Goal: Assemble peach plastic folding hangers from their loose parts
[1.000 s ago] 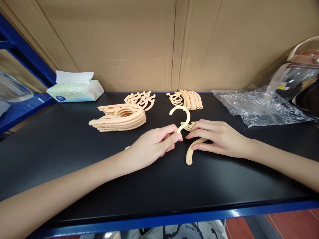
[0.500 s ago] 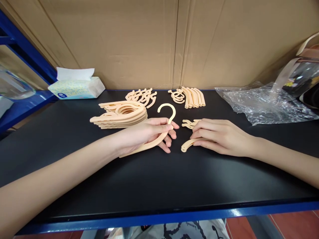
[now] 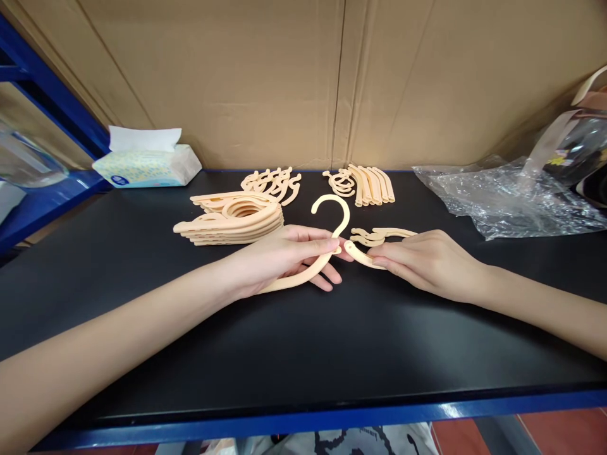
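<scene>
Thumb and fingers of my left hand (image 3: 303, 253) grip a cream plastic hanger piece (image 3: 342, 218), a hook with a curved arm running down toward the palm. My right hand (image 3: 427, 262) pinches a separate curved hanger arm (image 3: 361, 254). The holed tip of that arm is close to the joint below the hook; whether they touch I cannot tell. Just behind my right hand lie a few loose hanger arms (image 3: 367, 237) with wavy ends, partly covered by the fingers. A stack of folded hangers (image 3: 232, 221) rests behind my left hand.
At the back of the black table (image 3: 303, 354) are hook pieces (image 3: 272, 183), more hooks (image 3: 340, 183) and a row of curved arms (image 3: 374, 185). A tissue pack (image 3: 147, 165) sits back left. Clear plastic wrap (image 3: 507, 199) lies at right, before a cardboard wall (image 3: 237, 76).
My right hand has lifted one curved arm off the table and brought its tip up toward the hook piece. My left hand has shifted slightly right with the hook piece.
</scene>
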Available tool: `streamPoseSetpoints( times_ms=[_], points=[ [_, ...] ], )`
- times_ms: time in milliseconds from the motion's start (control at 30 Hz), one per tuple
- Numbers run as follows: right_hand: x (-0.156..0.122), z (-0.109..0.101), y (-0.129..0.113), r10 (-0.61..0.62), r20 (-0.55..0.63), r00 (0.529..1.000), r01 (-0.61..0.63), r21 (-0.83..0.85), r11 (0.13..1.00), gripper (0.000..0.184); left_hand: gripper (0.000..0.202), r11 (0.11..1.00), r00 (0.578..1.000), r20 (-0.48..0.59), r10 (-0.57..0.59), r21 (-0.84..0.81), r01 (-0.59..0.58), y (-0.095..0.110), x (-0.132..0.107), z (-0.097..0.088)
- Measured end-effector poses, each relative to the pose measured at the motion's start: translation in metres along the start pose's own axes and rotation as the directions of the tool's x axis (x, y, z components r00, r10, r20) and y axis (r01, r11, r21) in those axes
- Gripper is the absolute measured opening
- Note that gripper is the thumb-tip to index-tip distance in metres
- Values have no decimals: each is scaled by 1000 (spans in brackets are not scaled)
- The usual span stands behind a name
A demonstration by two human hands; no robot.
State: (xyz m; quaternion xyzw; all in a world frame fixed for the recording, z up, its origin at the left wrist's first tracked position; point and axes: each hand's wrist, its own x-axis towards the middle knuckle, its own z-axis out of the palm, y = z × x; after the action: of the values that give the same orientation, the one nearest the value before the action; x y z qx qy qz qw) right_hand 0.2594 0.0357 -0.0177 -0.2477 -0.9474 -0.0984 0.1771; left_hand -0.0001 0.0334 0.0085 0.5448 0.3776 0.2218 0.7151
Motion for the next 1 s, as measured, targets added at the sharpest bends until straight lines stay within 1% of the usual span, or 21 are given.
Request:
streamPoseSetpoints(
  times_ms=[167, 233, 367, 533, 733, 867, 1000],
  points=[
    [2, 0, -1, -41, -58, 997, 40, -23, 999, 29, 26, 999, 999, -10, -41, 0, 41, 3, -2, 1],
    [3, 0, -2, -62, -73, 995, 60, -40, 997, 27, 29, 998, 998, 14, -54, 22, 54, 4, -2, 1],
    [4, 0, -4, -94, -69, 993, 89, -74, 993, 26, 33, 993, 995, 67, -69, 96, 63, 5, -1, -1],
    [4, 0, -5, -114, -115, 987, 101, -114, 988, 24, 32, 988, 994, 91, -63, 148, 49, 5, 0, -1],
    [4, -1, -5, -131, -96, 987, 121, -110, 987, 23, 28, 988, 996, 89, -32, 155, 18, 5, -1, 1],
    [3, -2, -4, -145, -81, 986, 135, -120, 984, 24, 33, 982, 995, 83, -47, 187, 31, 5, -2, 0],
    [4, -2, -5, -164, -83, 983, 153, -124, 980, 23, 33, 984, 994, 90, -56, 176, 39, 5, -3, 0]
  ],
)
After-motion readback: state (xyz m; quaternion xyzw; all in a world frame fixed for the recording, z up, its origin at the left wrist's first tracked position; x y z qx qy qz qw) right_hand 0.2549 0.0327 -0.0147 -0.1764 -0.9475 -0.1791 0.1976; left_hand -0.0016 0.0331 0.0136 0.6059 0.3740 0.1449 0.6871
